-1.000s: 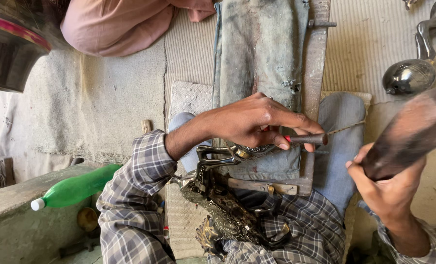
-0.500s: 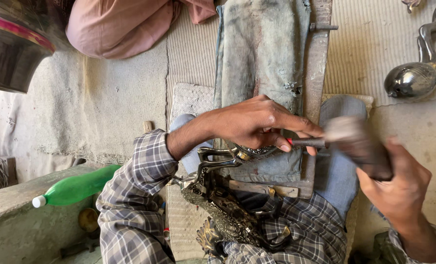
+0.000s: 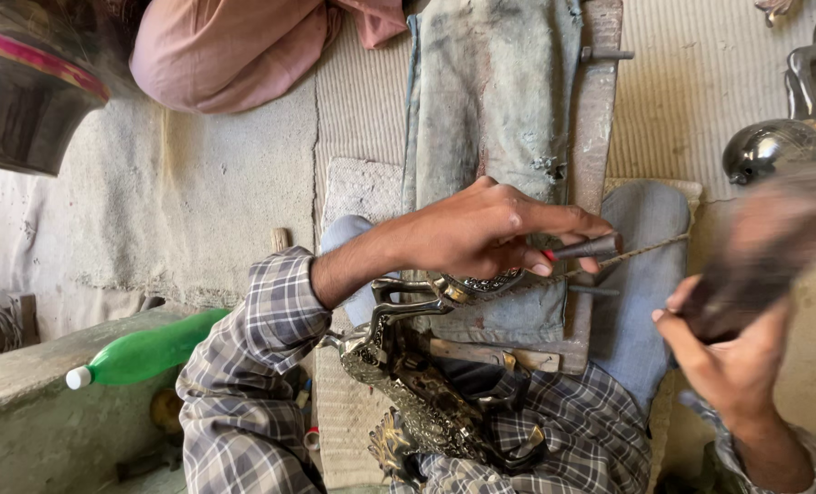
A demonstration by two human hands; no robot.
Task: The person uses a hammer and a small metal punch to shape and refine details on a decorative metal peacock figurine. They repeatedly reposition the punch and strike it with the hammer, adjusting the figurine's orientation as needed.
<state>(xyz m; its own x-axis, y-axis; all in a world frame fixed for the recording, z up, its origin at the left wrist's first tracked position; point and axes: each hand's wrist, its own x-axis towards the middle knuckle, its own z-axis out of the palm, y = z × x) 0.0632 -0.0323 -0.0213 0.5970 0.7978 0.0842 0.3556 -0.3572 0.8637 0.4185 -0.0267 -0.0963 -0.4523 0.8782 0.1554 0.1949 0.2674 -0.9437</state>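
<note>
My left hand point(image 3: 485, 229) reaches in from the lower left in a plaid sleeve and grips a thin dark chisel point(image 3: 583, 248). The chisel's tip rests on the round engraved end point(image 3: 481, 284) of an ornate dark metal piece point(image 3: 426, 402) lying across my lap. My right hand point(image 3: 723, 361) grips a wooden mallet point(image 3: 778, 242), which is blurred and held up to the right of the chisel, apart from it. A taut cord point(image 3: 632, 258) runs just under the chisel.
A worn denim cloth point(image 3: 490, 91) and a wooden bar point(image 3: 595, 128) lie ahead of me. A green plastic bottle point(image 3: 147, 352) lies at the left, a dark metal pot point(image 3: 24, 101) stands top left, and a shiny metal figure point(image 3: 773, 146) sits top right. A person in pink cloth point(image 3: 234, 46) sits beyond.
Half a second ago the mallet was down against the chisel's end; now it has swung back up to the right. My left hand has kept the chisel in place.
</note>
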